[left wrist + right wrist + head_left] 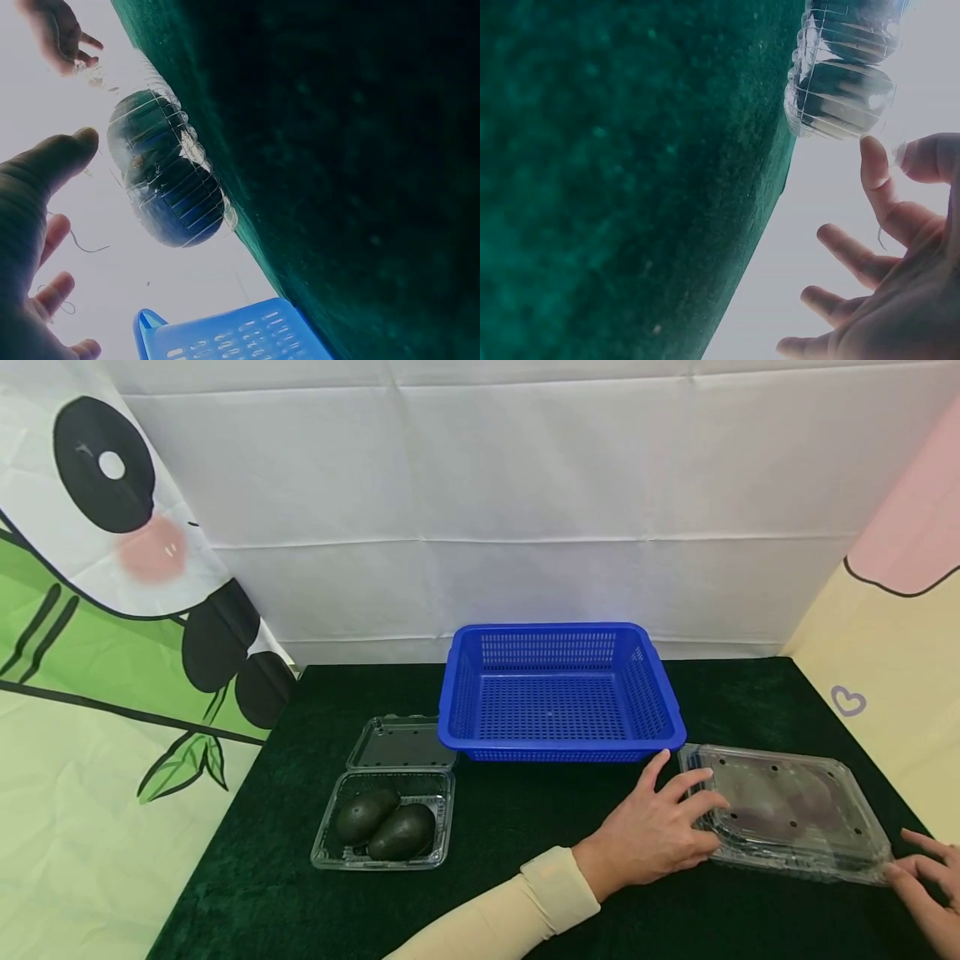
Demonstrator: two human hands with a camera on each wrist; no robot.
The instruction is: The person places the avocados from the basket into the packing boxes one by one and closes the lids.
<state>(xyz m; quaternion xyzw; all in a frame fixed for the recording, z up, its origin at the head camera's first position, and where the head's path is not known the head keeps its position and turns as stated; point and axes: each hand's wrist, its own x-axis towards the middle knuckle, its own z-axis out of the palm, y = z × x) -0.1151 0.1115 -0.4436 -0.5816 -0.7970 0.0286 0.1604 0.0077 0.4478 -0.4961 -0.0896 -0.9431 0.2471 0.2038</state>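
A closed clear plastic clamshell box lies at the right of the table, its lid dotted with small holes. Dark rounded fruits show through its ribbed side; their kind is unclear. My left hand rests at the box's left edge, fingers spread and touching the plastic. At the near right corner, my right hand pinches the clear rim between thumb and index finger. The other fingers of that hand stay extended, and part of it is cut off in the head view.
Behind my left hand stands a blue plastic basket with nothing in it. To the left, a second clamshell box has its lid folded back and holds two dark avocados. Dark green cloth covers the table.
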